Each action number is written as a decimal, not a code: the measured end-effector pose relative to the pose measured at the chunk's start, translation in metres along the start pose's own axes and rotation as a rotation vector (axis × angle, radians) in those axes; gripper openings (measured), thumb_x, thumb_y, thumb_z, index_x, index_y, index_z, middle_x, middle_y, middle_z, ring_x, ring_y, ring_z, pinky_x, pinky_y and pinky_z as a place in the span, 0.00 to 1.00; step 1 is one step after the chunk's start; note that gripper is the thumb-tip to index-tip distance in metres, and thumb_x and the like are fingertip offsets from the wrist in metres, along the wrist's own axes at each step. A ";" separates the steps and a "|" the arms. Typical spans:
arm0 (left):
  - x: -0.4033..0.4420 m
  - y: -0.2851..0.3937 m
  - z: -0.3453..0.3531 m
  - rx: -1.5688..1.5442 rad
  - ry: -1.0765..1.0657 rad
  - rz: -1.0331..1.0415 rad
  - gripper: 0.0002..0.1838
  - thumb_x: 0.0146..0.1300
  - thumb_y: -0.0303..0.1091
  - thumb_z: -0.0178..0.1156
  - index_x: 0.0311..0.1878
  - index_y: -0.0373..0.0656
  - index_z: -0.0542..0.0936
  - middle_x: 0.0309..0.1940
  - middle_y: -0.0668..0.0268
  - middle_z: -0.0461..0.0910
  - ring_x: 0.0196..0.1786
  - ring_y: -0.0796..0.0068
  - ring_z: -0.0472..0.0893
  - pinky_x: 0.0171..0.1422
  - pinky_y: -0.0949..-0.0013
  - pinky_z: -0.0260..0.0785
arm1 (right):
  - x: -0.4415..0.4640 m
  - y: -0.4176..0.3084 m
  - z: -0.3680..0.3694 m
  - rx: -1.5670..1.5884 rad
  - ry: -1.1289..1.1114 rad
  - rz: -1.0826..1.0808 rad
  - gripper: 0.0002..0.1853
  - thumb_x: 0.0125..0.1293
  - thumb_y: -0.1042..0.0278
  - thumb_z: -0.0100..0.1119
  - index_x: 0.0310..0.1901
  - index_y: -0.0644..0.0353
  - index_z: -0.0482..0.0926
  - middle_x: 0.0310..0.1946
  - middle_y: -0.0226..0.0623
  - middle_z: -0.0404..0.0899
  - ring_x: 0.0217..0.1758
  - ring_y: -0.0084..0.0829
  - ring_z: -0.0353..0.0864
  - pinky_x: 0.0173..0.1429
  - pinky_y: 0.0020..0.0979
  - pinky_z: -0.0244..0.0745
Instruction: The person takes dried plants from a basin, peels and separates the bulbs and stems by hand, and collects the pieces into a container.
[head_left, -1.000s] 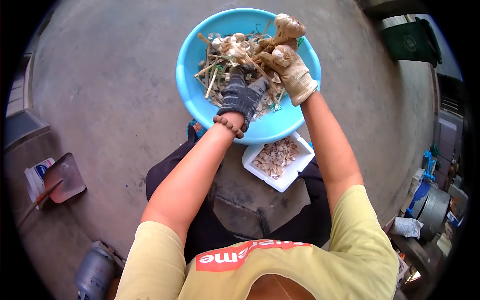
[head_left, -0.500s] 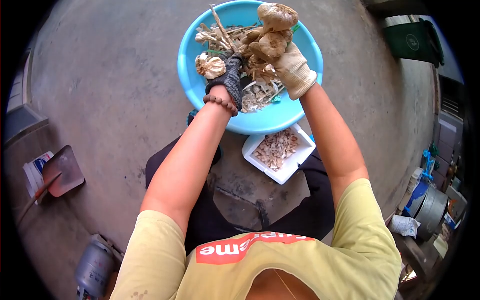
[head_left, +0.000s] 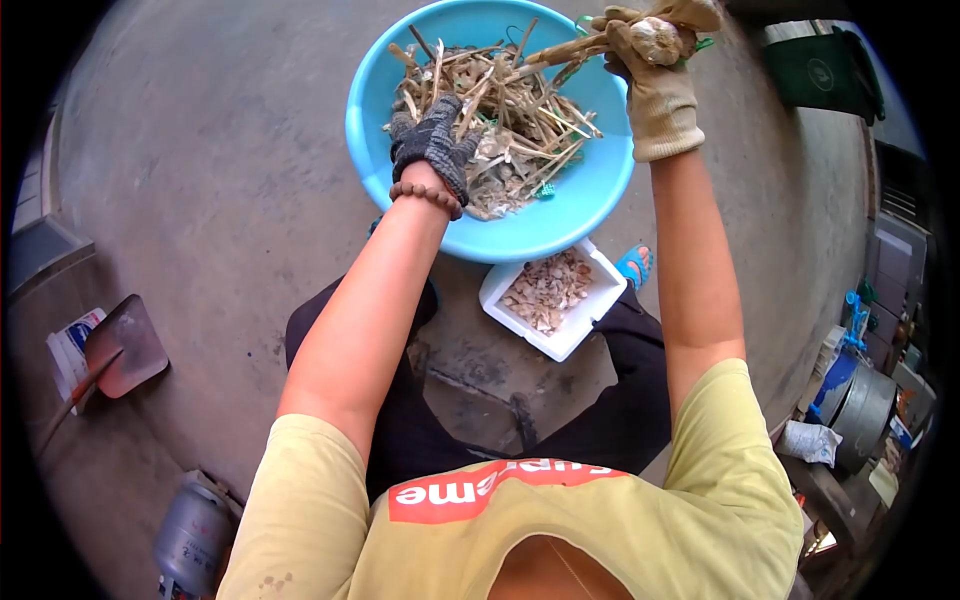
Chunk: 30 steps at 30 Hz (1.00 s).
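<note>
A light blue basin holds dry garlic stalks and papery husks. My left hand, in a dark grey glove, rests on the husks at the basin's left side. Its fingers are spread and no bulb shows in them. Beyond the basin's upper right rim is my right hand, in a cream glove, closed around a bunch of garlic. The bunch's long dry stalks point left over the basin, and bits of green tie show beside it. Part of the bunch is hidden by the glove and cut off at the top edge.
Between my legs, a white foam box of garlic cloves stands close to the basin. A shovel and a white bucket are at left, above a gas cylinder. A green bin and metal pot stand at right.
My right hand has moved right with the garlic bunch, from over the basin to past its rim. My left hand's fingers have spread, and the bulb beside it no longer shows there.
</note>
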<state>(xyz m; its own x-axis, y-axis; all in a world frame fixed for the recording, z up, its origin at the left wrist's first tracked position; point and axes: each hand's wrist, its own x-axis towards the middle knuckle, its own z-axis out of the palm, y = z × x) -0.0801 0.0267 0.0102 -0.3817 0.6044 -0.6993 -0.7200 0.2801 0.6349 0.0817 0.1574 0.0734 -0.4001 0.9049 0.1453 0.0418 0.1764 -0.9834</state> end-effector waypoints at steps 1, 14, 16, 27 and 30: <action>0.000 -0.001 0.000 -0.024 -0.011 -0.020 0.20 0.60 0.32 0.52 0.57 0.43 0.67 0.48 0.54 0.72 0.53 0.59 0.70 0.54 0.66 0.68 | -0.003 0.001 -0.001 -0.124 -0.052 0.086 0.14 0.58 0.63 0.59 0.44 0.59 0.74 0.36 0.28 0.78 0.36 0.19 0.75 0.37 0.20 0.72; 0.008 -0.008 0.003 1.088 -0.366 0.178 0.22 0.50 0.33 0.62 0.49 0.37 0.71 0.37 0.59 0.78 0.36 0.70 0.78 0.38 0.71 0.72 | -0.040 0.028 0.056 0.121 -0.467 0.708 0.20 0.56 0.62 0.59 0.47 0.66 0.73 0.35 0.35 0.78 0.37 0.25 0.78 0.45 0.27 0.75; 0.002 -0.010 -0.006 0.590 -0.234 -0.069 0.17 0.52 0.32 0.60 0.46 0.39 0.73 0.33 0.62 0.78 0.30 0.73 0.78 0.29 0.74 0.70 | -0.034 0.045 0.047 0.270 -0.406 0.770 0.17 0.60 0.67 0.55 0.48 0.66 0.71 0.36 0.36 0.78 0.38 0.25 0.79 0.43 0.27 0.78; -0.003 -0.003 -0.006 -0.015 0.022 -0.141 0.21 0.56 0.32 0.57 0.54 0.44 0.67 0.39 0.60 0.75 0.35 0.67 0.76 0.37 0.66 0.72 | -0.114 0.277 0.044 -0.897 -0.625 0.761 0.15 0.51 0.66 0.53 0.41 0.59 0.76 0.36 0.47 0.77 0.40 0.43 0.76 0.47 0.35 0.70; 0.000 -0.003 -0.006 -0.001 0.060 -0.176 0.20 0.56 0.32 0.58 0.52 0.42 0.69 0.38 0.59 0.75 0.35 0.65 0.76 0.36 0.65 0.72 | -0.131 0.307 0.035 -1.096 -0.491 0.789 0.13 0.52 0.68 0.51 0.41 0.59 0.77 0.39 0.48 0.77 0.43 0.45 0.76 0.48 0.37 0.70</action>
<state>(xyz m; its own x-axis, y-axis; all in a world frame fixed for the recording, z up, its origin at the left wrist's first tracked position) -0.0816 0.0215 0.0063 -0.2836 0.5009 -0.8177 -0.7794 0.3764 0.5009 0.1151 0.0797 -0.2509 -0.2009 0.7222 -0.6619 0.9780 0.1092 -0.1777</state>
